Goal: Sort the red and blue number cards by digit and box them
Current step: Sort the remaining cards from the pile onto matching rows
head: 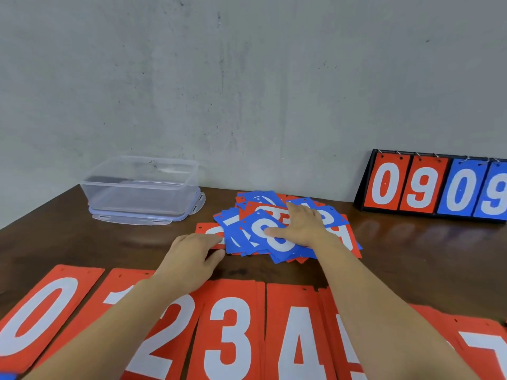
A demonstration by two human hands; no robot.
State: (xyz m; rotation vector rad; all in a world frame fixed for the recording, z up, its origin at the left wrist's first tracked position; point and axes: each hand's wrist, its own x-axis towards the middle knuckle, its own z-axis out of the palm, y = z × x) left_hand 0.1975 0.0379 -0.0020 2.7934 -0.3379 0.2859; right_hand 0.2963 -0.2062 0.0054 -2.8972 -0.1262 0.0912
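A loose pile of red and blue number cards [247, 212] lies mid-table. My right hand [304, 226] rests flat on the pile, fingers straight, the thumb lying on a blue 8 card [277, 238]. My left hand [192, 256] pinches the edge of a red card [210, 229] sticking out at the pile's left side. Along the near edge lies a row of red cards: 0 [41, 314], 1 [120, 294], 2 [167, 333], 3 [230, 330], 4 [299, 341], a card hidden by my right arm, and 7 [485, 349]. The clear plastic box [142, 185] stands at the back left.
The box sits on its lid [148, 218]. A flip scoreboard [436, 185] showing 09 in red and 09 in blue stands at the back right against the grey wall. Bare brown tabletop [425, 256] lies right of the pile.
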